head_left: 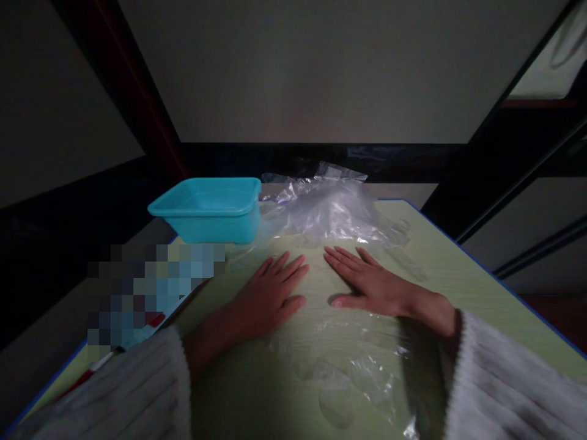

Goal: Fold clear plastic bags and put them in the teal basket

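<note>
L hand (pixel 270 296) & R hand (pixel 371 284) flat, splayed, on plastic sheet (pixel 362 366), long axis near-far.

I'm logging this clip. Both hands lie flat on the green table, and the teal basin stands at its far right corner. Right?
Not quite. In the head view the teal basin stands at the far left corner. The left hand and right hand do lie flat on the green table.

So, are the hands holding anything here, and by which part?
Nothing is gripped. The left hand and right hand lie open and flat, palms down, on the clear plastic sheet spread over the green table.
</note>
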`<state>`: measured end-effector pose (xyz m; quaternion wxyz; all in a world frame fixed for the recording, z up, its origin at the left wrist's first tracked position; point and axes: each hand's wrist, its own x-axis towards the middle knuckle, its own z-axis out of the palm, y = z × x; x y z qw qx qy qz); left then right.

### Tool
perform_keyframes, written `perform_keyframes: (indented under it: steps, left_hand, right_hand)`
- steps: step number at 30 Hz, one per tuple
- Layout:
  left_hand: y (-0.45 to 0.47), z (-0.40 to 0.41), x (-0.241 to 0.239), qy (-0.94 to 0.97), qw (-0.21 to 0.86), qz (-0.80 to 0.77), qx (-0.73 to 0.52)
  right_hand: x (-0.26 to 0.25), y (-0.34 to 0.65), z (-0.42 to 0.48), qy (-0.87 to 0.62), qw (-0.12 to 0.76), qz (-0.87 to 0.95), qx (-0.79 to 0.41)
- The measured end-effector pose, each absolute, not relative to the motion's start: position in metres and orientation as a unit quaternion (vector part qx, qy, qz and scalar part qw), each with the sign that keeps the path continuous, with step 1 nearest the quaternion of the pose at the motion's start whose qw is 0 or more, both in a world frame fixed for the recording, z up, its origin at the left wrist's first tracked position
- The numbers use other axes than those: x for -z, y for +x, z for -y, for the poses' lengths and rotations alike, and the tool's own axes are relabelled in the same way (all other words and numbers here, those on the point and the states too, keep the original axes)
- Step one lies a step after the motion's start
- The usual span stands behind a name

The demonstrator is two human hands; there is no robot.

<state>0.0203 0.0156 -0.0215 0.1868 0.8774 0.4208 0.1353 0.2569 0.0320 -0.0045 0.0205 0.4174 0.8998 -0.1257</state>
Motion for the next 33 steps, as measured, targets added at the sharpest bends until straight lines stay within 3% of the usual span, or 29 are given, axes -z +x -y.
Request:
perform_keyframes:
  steps: [8, 23, 29, 33]
  left_hand:
    - [0.015, -0.020, 0.019, 0.890, 0.058, -0.451, -0.032]
    - [0.016, -0.019, 0.018, 0.887, 0.061, -0.456, -0.034]
    - [0.019, -0.014, 0.011, 0.896, 0.029, -0.437, -0.068]
    - [0.024, -0.006, 0.011, 0.923, 0.069, -0.361, -0.111]
  right_hand:
    - [-0.011, 0.239, -0.008, 0.328, -0.012, -0.924, 0.195]
    - [-0.022, 0.244, 0.000, 0.279, 0.094, -0.911, 0.289]
    - [-0.022, 0.252, -0.002, 0.301, -0.034, -0.915, 0.266]
    - [-0.014, 0.248, -0.005, 0.357, -0.130, -0.899, 0.216]
